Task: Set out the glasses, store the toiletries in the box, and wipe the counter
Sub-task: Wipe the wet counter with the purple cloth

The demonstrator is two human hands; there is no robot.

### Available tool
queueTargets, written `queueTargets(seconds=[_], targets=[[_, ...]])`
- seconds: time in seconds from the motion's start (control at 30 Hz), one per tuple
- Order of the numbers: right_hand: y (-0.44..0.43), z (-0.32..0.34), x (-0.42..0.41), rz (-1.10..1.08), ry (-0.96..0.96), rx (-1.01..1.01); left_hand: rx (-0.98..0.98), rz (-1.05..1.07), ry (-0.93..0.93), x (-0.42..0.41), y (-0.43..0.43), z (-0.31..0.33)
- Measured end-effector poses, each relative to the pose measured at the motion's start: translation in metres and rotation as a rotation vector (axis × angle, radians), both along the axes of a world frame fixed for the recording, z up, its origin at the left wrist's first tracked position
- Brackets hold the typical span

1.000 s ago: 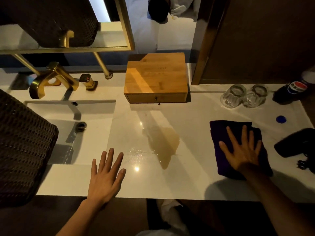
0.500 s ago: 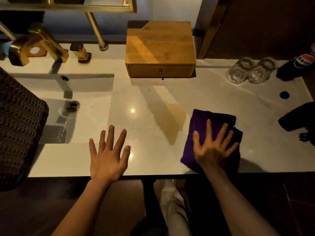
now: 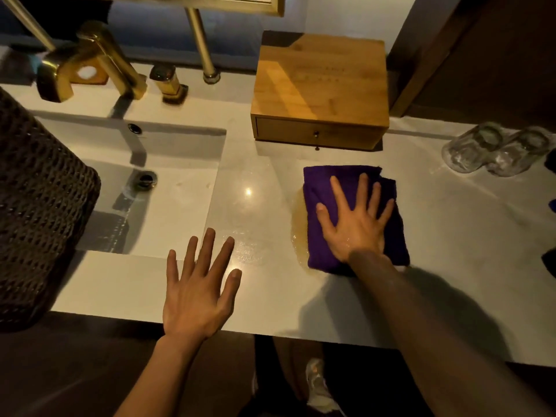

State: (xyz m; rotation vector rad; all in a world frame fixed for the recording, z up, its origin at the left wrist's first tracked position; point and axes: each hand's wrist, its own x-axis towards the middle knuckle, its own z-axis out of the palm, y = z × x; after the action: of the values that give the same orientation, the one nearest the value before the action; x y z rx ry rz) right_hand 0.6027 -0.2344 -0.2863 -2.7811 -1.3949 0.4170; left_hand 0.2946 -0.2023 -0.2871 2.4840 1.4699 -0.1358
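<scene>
My right hand (image 3: 355,224) lies flat, fingers spread, pressing a folded purple cloth (image 3: 320,183) onto the pale counter (image 3: 469,242). The cloth covers most of a brownish spill (image 3: 298,233); a strip of it shows along the cloth's left edge. My left hand (image 3: 195,293) rests open on the counter's front edge, holding nothing. A wooden box (image 3: 322,85) with a shut front drawer stands at the back. Two clear glasses (image 3: 469,152) (image 3: 519,155) stand upside down, side by side, at the back right.
A sink (image 3: 171,191) with a gold faucet (image 3: 90,61) and gold handle (image 3: 168,82) lies at the left. A dark woven basket (image 3: 39,221) fills the near left. Dark objects (image 3: 550,263) are cut off at the right edge.
My right hand has slid the purple cloth leftward from the right side of the counter onto the spill. The view has tilted down and closer. My left hand has stayed at the front edge.
</scene>
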Motion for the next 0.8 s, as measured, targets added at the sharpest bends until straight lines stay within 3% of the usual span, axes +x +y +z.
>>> queueTargets(seconds=[0.43, 0.63, 0.8], targets=[[0.089, 0.002, 0.004, 0.956, -0.044, 0.068, 0.012, 0.146, -0.083, 0.000, 0.002, -0.001], [0.053, 0.006, 0.010, 1.038, -0.014, 0.014, 0.018, 0.146, -0.075, -0.001, 0.002, -0.001], [0.003, 0.010, 0.030, 0.739, 0.030, -0.041, 0.018, 0.152, -0.082, -0.001, 0.001, 0.000]])
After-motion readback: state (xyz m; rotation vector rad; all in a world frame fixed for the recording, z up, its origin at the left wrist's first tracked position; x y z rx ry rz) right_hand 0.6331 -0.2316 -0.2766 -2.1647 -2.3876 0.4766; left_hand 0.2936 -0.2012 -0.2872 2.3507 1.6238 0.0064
